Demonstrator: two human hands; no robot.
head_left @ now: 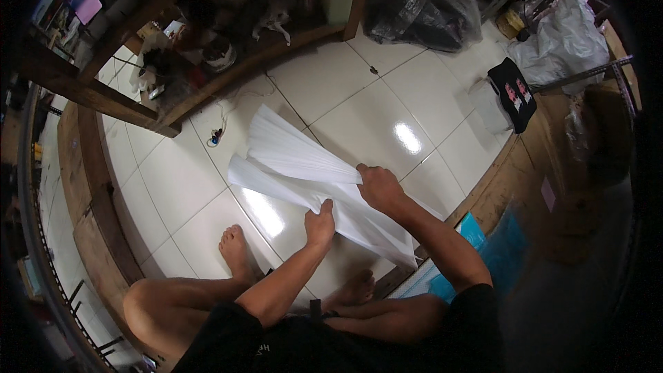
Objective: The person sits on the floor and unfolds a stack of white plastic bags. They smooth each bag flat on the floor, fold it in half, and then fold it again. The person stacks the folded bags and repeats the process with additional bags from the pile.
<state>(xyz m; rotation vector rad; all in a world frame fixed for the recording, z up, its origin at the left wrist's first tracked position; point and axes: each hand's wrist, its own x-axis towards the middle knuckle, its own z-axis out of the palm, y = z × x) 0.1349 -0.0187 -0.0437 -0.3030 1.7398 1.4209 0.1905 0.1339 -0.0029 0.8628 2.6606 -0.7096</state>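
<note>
Beyond the near black shirt (pixel 324 349), a white sheet (pixel 297 148), clamped in the left hand (pixel 320 224) and right hand (pixel 380 186), might be torn by uneven pulling.

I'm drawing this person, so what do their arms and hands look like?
The left hand and right hand are bare, with no gloves or visible watch. The forearms are bare too, below short black sleeves.
</note>
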